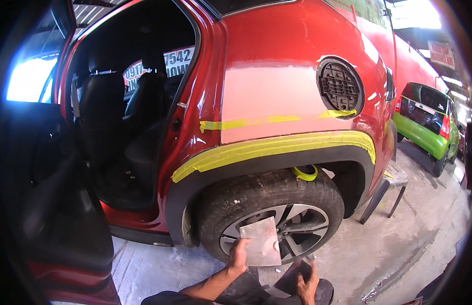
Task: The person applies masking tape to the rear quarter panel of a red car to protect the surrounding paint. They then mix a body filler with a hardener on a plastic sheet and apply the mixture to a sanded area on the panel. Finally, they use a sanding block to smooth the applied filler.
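Garage floor [398, 244], red car [297, 40] w/ rear door open, rear quarter panel under repair.
Left hand [239, 254] grips a flat metal board [261, 243] by its lower-left edge, fingers clamped on it, held up in front of the rear wheel [276, 218]. Right hand [308, 283], low & just right of the board, fingers closed on a dark flat spreader [296, 274]. Yellow masking tape [276, 146] runs along the wheel arch; a tape roll [306, 173] sits on the tyre top. Dull filler patch [266, 99] lies beside the fuel-filler opening [340, 85]. Green car [429, 127] parked behind.
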Demonstrator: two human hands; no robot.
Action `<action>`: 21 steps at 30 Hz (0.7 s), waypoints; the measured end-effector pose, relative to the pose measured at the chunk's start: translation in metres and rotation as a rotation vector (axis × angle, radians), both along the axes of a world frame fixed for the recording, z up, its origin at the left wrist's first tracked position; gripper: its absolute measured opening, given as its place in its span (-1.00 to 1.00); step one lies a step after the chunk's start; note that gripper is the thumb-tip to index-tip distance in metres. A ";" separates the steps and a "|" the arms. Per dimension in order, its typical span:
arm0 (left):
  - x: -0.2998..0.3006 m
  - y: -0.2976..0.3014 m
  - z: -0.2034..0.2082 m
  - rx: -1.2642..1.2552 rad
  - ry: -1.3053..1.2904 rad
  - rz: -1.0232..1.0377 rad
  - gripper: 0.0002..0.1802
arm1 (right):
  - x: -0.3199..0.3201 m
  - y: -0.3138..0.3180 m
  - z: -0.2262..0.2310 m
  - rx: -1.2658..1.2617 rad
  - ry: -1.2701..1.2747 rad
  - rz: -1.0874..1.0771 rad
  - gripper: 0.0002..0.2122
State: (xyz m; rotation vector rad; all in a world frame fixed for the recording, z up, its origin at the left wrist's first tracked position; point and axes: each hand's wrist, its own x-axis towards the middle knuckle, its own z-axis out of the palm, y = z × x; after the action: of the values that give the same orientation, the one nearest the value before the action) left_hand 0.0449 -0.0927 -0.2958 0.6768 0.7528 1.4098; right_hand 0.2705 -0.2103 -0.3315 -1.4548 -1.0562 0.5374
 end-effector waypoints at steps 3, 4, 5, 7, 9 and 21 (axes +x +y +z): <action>0.036 -0.019 0.043 0.193 0.032 -0.102 -0.66 | 0.014 0.002 -0.026 -0.175 -0.052 0.399 -0.62; 0.041 -0.024 0.043 0.223 0.049 -0.129 -0.64 | -0.003 -0.005 0.021 -0.294 -0.035 0.436 -0.70; 0.049 -0.025 0.044 0.260 0.058 -0.173 -0.61 | -0.006 -0.003 0.028 -0.216 0.018 0.466 -0.71; 0.056 -0.019 0.017 0.369 0.233 -0.176 -0.50 | -0.010 0.000 0.036 -0.058 0.123 0.526 -0.71; 0.058 -0.022 0.016 0.437 0.515 -0.245 -0.50 | -0.009 0.003 0.033 -0.021 0.310 0.434 -0.71; -0.010 -0.081 0.288 1.612 0.913 -0.276 -0.78 | 0.034 -0.010 0.001 -0.212 0.551 0.269 -0.79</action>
State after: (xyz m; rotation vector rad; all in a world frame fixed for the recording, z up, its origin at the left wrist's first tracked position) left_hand 0.0345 -0.1741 -0.0083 2.6498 -0.0428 1.1775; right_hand 0.3046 -0.2206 -0.3308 -1.2389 -0.7667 1.1967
